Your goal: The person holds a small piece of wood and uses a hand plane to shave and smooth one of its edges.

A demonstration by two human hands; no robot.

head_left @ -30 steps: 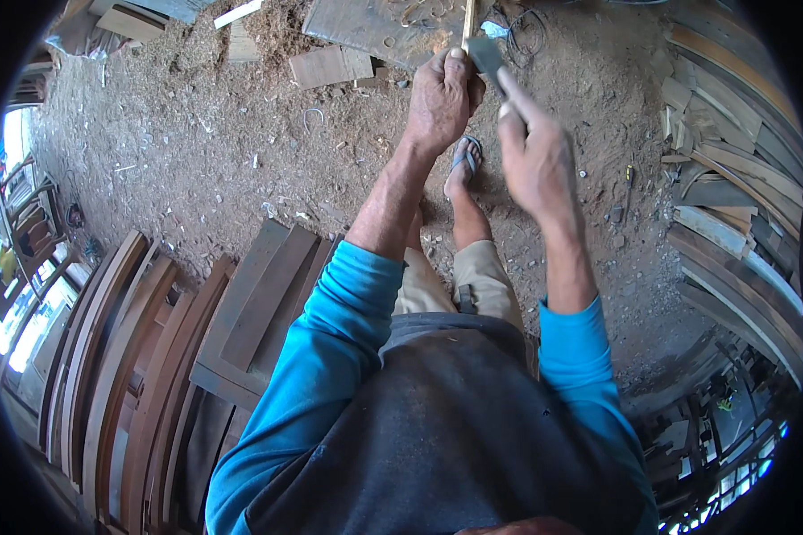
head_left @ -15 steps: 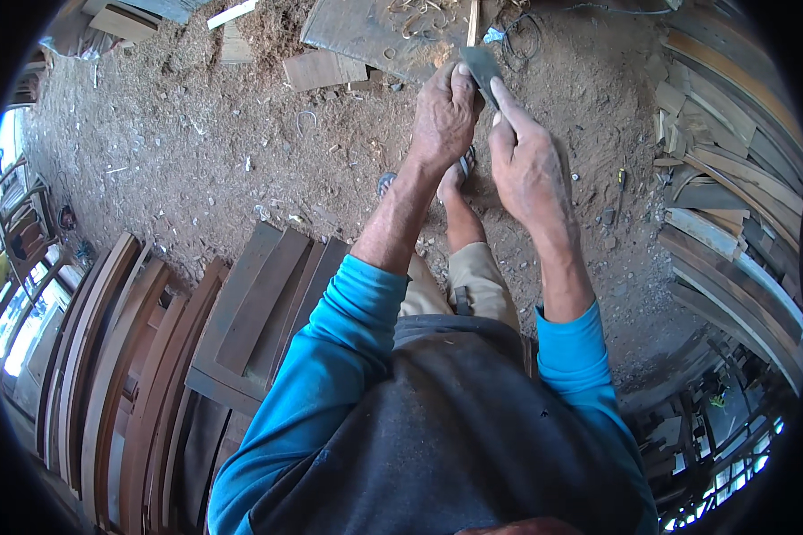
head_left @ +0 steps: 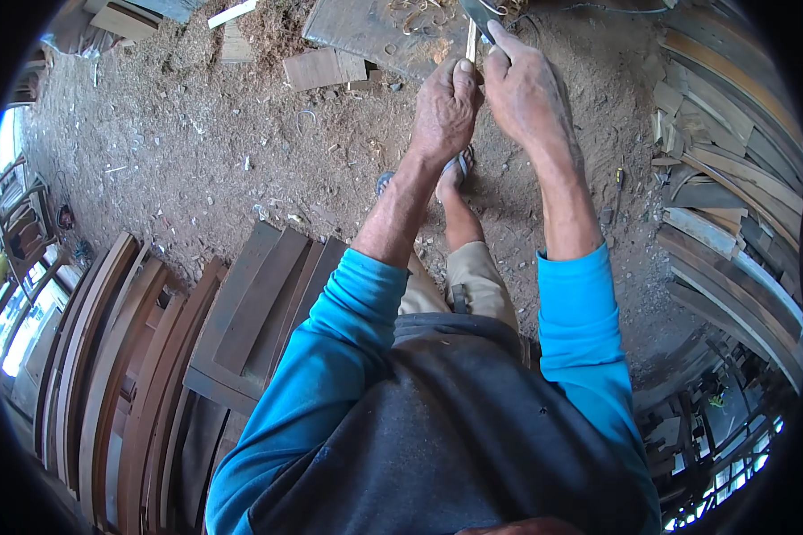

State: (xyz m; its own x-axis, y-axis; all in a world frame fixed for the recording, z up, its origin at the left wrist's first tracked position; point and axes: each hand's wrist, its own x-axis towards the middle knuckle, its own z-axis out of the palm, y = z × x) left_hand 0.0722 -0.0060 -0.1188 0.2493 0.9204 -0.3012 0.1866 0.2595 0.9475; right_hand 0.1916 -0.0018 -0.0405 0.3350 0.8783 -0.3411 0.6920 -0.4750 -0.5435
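Note:
My left hand [head_left: 444, 109] is closed around a thin pale wooden stick [head_left: 470, 42] that pokes up out of the fist. My right hand [head_left: 526, 89] is right beside it, touching it, and grips a dark metal blade [head_left: 478, 11] whose tip reaches the stick near the top edge of the view. Both arms wear bright blue sleeves. Below the hands my foot in a sandal [head_left: 455, 169] rests on the dirt floor.
Curved brown wooden pieces [head_left: 107, 374] lie stacked at the lower left. More planks [head_left: 732, 187] pile along the right. A flat board with shavings [head_left: 375, 31] and a small wooden block [head_left: 317, 67] lie on the sawdust-strewn ground ahead.
Both hands have moved up and away toward the top of the view and come closer together, still holding the stick and the blade.

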